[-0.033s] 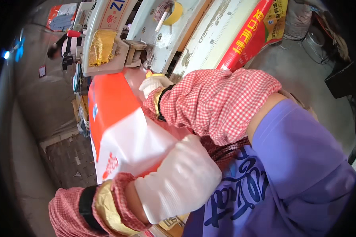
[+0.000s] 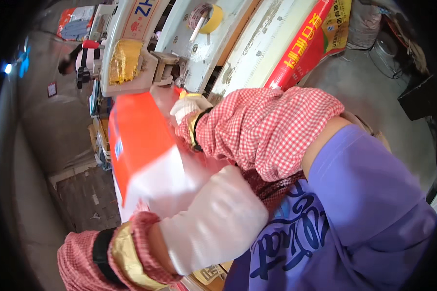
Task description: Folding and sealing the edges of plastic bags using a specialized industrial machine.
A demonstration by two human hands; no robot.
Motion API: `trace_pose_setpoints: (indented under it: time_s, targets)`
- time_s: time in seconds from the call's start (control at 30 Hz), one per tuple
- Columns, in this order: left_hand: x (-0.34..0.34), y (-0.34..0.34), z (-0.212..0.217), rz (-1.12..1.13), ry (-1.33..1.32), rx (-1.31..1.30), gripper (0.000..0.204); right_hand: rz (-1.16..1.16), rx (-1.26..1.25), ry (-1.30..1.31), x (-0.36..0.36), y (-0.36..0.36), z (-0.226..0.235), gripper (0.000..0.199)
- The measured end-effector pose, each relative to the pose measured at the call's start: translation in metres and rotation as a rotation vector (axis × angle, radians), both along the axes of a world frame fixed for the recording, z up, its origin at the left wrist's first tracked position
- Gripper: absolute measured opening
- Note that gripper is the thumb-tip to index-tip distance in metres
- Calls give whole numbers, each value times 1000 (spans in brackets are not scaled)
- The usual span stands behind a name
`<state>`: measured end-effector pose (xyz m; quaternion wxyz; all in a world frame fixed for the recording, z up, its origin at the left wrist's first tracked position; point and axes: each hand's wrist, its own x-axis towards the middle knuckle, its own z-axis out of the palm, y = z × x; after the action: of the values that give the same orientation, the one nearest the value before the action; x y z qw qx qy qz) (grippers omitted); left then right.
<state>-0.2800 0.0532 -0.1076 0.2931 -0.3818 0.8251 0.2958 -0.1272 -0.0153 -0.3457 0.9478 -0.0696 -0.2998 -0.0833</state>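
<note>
Both my hands wear white gloves and red checked sleeves. An orange-and-white plastic bag lies tilted between them. My left hand clasps the bag's white lower end close to my purple shirt. At the bag's top, my right hand pinches the orange upper edge. That edge sits right under the jaw of a cream-coloured sealing machine. The bag's mouth is partly hidden behind my right glove.
The machine carries a yellow padded block and a roll of tape on a peg. A red-and-yellow printed sack leans behind it. Grey concrete floor lies to the left, and dark gear stands at the right.
</note>
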Motion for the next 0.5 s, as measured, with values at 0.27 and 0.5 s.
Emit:
trace_pose_setpoints:
  time_s: [0.27, 0.5]
  targets:
    - [0, -11, -4, 190, -21, -53, 10, 18, 549, -33, 44, 5, -61, 18]
    - [56, -38, -12, 69, 55, -104, 10, -1004, 104, 113, 39, 2, -51, 24]
